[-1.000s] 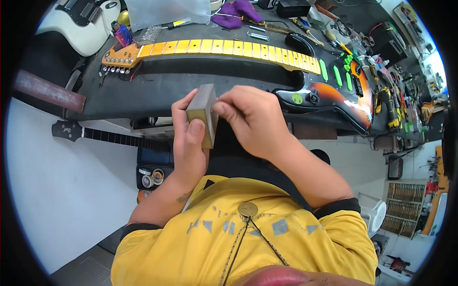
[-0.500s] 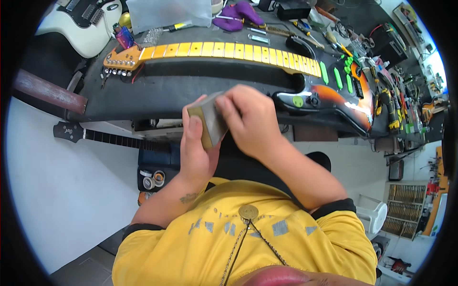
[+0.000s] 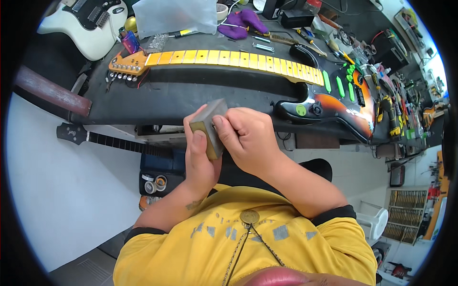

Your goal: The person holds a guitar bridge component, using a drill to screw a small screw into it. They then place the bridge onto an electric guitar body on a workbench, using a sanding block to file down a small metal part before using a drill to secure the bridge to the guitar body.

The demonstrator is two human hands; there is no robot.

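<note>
A rectangular block [image 3: 209,115], grey on its broad sides with an olive-brown edge, stands tilted in front of my chest. My left hand [image 3: 198,159] grips it, with the thumb along the olive edge and the fingers behind. Against the block's right side, my right hand [image 3: 252,138] is closed, fingers curled and thumb pressed down by the grey surface. Whatever its fingertips pinch, if anything, is hidden. Beyond both hands, an electric guitar [image 3: 329,112] with a sunburst body lies on the dark bench; its yellow maple neck [image 3: 229,58] carries no visible strings.
Green strips and bits [image 3: 339,86] lie on the guitar body. Purple gloves [image 3: 238,25], a translucent sheet [image 3: 174,16] and a white guitar [image 3: 86,28] are at the back. Hand tools [image 3: 386,105] crowd the right side. A dark headstock [image 3: 72,133] pokes out below the bench at left.
The block and both hands sit slightly lower in the picture, as does the bench. My right hand has shifted a little down along the block, its thumb still against it.
</note>
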